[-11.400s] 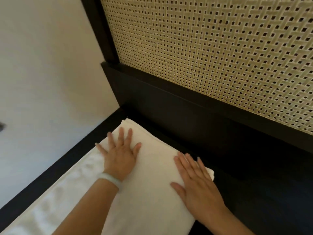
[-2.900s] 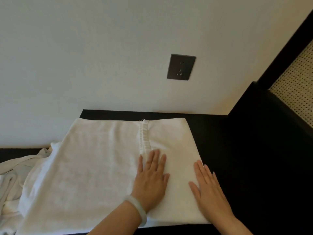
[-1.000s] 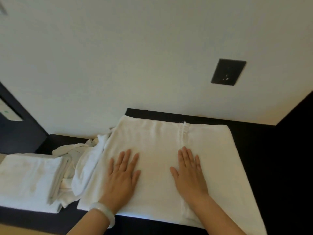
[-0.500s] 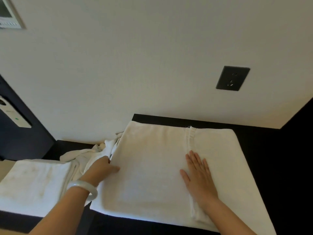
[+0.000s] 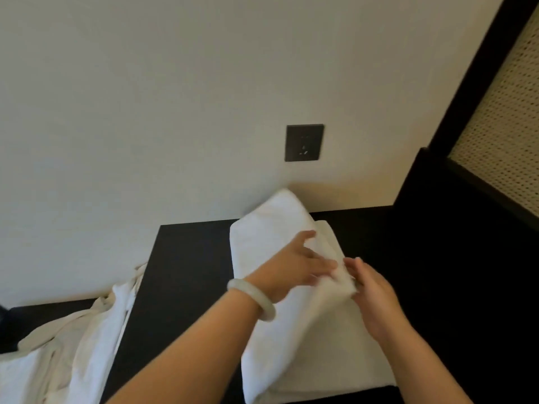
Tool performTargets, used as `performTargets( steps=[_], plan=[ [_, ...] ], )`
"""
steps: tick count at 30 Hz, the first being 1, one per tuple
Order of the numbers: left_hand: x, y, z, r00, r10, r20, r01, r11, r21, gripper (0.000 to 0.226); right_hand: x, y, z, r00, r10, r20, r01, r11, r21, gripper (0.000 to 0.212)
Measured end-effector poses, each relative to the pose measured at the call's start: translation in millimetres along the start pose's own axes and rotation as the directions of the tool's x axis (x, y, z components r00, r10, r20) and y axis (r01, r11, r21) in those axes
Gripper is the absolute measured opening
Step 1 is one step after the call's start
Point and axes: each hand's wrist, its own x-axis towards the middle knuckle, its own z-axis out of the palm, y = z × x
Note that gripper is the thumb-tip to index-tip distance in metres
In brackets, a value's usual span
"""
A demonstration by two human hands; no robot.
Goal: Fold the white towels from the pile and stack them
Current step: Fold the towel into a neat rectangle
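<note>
Two bare forearms enter from the bottom edge of my head-camera feed. Nearest me, the folded white terry towel [image 5: 306, 354] lies on the black tabletop [image 5: 189, 266], its near edge at the table's front and its length running away toward the wall. Low on my left, the crumpled pile of white towels [image 5: 61, 354] spills across the same tabletop, well apart from the folded one, with bare black surface between them.

The left hand [image 5: 291, 269], a pale smooth bangle [image 5: 253, 300] on its wrist, lies across the top of the towel's left part, which is lifted and curled over toward the right. Its thumb is stretched out on the cloth. Its fingers [image 5: 323, 262] point right and are smeared by motion, so I cannot tell whether they pinch the fabric or only push it. The right hand [image 5: 376, 301] stands on edge just beside it, fingers straight and together, palm facing left, fingertips touching a small bunch of cloth between the two hands.

Beyond the hands, the towel's far end humps up, showing in front of the cream wall [image 5: 145, 97]. Higher on that wall sits a dark square socket plate [image 5: 304, 142]. To the right, a black wooden frame [image 5: 469, 91] holds a pale woven cane panel [image 5: 504, 118].
</note>
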Motion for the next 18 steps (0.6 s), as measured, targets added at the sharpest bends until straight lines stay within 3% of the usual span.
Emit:
performTargets(
  steps=[2,3,5,7,9,11,13,15,18],
  plan=[
    [15.1,-10.5,21.4,0.999,0.025,0.046,-0.036,0.967,0.253,0.067,7.9,0.1,-21.4,0.996,-0.033,-0.089,0.017,0.984,-0.175,0.025],
    [19.8,-20.5,22.4,0.998,0.065,0.002,-0.058,0.883,0.466,0.062,14.1,2.0,-29.5,0.992,-0.038,-0.119,0.004,0.961,-0.277,0.03],
    [22.8,-46.8,11.8,0.983,0.179,-0.046,-0.069,0.583,0.81,0.057,26.1,6.5,-35.7,0.994,0.009,-0.104,-0.059,0.87,-0.489,0.046],
    [19.1,-77.2,-4.5,0.973,0.227,0.028,-0.102,0.322,0.941,0.06,33.1,9.7,-27.3,0.996,0.08,-0.038,-0.086,0.761,-0.643,0.058],
    [12.5,-107.4,-14.0,0.975,0.193,0.112,-0.148,0.187,0.971,0.063,35.8,14.2,-9.8,0.997,0.073,0.019,-0.033,0.646,-0.763,0.052],
    [1.1,-130.0,-13.0,0.971,0.215,0.105,-0.143,0.17,0.975,0.062,35.2,16.4,10.2,0.997,0.005,0.073,0.06,0.517,-0.854,0.037],
    [-11.6,-141.1,-6.6,0.975,0.221,0.025,-0.079,0.236,0.968,0.063,35.4,15.1,27.7,0.986,-0.031,0.162,0.158,0.463,-0.872,0.033],
    [-25.0,-145.0,1.7,0.982,0.165,-0.092,0.039,0.3,0.953,0.068,39.3,12.0,43.1,0.959,-0.002,0.283,0.255,0.439,-0.862,0.035],
    [-44.8,-142.8,13.2,0.969,-0.014,-0.245,0.24,0.261,0.935,0.079,46.6,6.2,66.6,0.87,0.096,0.484,0.381,0.492,-0.783,0.044]
  ],
)
